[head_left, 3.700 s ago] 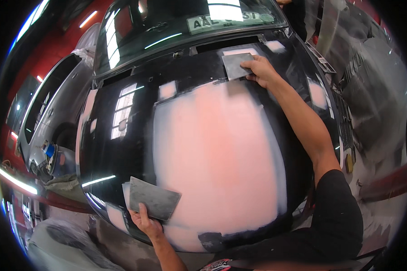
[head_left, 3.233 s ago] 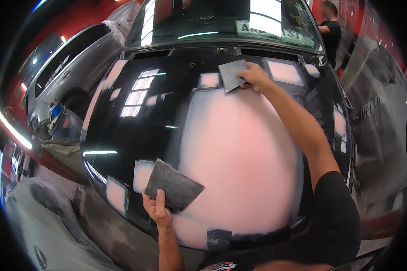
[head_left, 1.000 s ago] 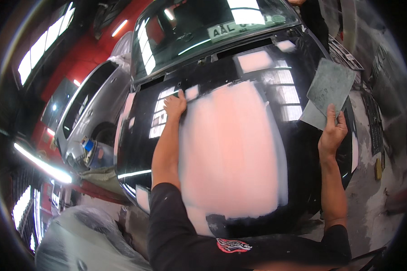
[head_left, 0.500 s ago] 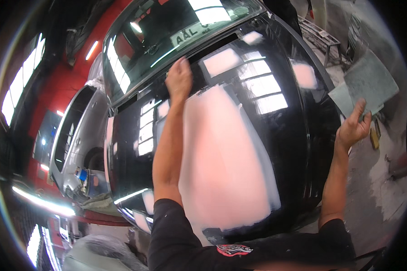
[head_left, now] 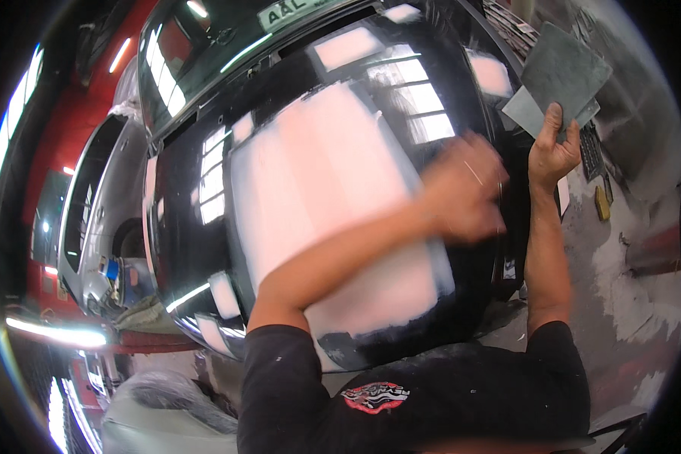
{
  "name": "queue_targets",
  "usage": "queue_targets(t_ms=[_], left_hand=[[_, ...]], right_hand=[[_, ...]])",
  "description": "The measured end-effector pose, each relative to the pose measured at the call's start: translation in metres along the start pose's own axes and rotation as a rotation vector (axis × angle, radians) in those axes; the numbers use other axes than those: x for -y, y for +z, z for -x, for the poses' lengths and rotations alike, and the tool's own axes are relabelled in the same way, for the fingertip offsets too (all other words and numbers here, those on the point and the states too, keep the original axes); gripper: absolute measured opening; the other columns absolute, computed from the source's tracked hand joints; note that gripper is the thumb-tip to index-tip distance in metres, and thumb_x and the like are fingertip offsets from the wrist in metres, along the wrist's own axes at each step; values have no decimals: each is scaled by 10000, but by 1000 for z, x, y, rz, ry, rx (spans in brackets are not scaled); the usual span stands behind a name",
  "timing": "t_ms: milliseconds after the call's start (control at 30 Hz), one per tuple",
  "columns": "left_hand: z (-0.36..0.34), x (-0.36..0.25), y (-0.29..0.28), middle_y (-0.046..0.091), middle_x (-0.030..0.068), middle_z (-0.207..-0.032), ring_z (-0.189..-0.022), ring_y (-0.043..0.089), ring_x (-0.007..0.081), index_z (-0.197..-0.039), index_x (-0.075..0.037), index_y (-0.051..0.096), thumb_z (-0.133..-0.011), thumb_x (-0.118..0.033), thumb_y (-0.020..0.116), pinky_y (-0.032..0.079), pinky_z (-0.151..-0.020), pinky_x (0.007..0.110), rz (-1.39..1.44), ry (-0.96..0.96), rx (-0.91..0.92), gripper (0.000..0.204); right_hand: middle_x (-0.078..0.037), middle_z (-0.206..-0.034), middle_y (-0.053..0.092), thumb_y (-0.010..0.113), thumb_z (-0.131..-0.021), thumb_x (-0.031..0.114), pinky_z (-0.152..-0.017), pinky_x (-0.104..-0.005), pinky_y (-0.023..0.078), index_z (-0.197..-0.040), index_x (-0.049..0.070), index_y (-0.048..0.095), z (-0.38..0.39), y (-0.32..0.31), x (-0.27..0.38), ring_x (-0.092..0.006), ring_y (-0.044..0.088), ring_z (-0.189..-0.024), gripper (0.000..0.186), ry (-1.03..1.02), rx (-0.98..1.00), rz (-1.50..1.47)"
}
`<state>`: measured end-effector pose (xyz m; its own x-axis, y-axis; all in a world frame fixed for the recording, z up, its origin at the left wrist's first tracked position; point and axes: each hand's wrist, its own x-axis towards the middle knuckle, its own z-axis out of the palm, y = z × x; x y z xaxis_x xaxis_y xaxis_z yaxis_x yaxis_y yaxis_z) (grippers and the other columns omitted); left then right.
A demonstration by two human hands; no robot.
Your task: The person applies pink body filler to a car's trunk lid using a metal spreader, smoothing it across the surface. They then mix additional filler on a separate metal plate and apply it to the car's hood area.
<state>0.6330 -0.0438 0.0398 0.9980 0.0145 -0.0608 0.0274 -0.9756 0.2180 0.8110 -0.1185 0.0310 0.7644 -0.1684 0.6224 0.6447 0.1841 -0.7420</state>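
Observation:
In my right hand, thumb and fingers pinch grey-green sheets that look like sandpaper, a darker one over a paler one. They are held up beyond the right edge of the car. My left hand is smeared by motion over the right part of a black car hood, its forearm crossing a large pinkish-white patch. Whether its fingers hold anything cannot be made out, nor whether it touches the hood. Smaller pale patches lie around the big one.
The windshield rises at the far side. A silver car body part stands to the left, beside a blue-capped container. Behind my right hand are plastic sheeting and a yellow block on the floor. A plastic-covered object sits near left.
My left hand has swept from the far left of the hood near the windshield to its right side. My right hand, still holding the sheets, is farther up and left in the picture. The view has shifted.

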Motion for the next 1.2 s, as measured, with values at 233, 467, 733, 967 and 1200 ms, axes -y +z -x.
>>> queue_targets(t_ms=[233, 467, 733, 967, 1200], left_hand=[[55, -12, 5, 539, 205, -1326, -1263, 468, 425, -1233, -42, 597, -830, -284, 705, 329, -1094, 535, 72, 347, -528, 482], [207, 128, -23, 252, 215, -1568, -1476, 185, 344, -1515, -104, 320, -972, -570, 403, 125, -1202, 461, -322, -611, -343, 720], [334, 181, -21, 284, 290, -1527, -1441, 234, 415, -1466, 67, 307, -980, -545, 302, 166, -1146, 588, -191, -1554, -623, 782], [179, 15, 26, 291, 414, -1448, -1389, 269, 509, -1405, 202, 246, -952, -513, 452, 168, -1165, 554, -424, -960, -491, 871], [167, -163, 78, 450, 192, -1446, -1399, 370, 341, -1199, -11, 600, -868, -333, 683, 276, -1162, 488, 163, 204, -202, 469]], right_hand=[[-187, -861, 720, 673, -930, 283, -692, -345, 516, -912, -81, 671, -16, -8, -12, -216, 675, -752, 364, 17, -214, 127], [-162, -874, 732, 684, -910, 332, -699, -353, 518, -908, -39, 694, -12, -1, -20, -238, 691, -766, 372, 19, -72, 272], [-175, -873, 730, 688, -904, 334, -705, -356, 518, -895, -53, 691, -7, 1, -11, -261, 690, -767, 387, 7, -3, 181], [-201, -839, 717, 702, -865, 416, -700, -401, 516, -857, -46, 685, -10, 5, -18, -338, 693, -773, 463, -48, -1, 225], [-195, -799, 710, 685, -887, 432, -670, -391, 509, -841, -34, 676, -8, 3, -18, -310, 688, -739, 468, -55, 17, 258]])
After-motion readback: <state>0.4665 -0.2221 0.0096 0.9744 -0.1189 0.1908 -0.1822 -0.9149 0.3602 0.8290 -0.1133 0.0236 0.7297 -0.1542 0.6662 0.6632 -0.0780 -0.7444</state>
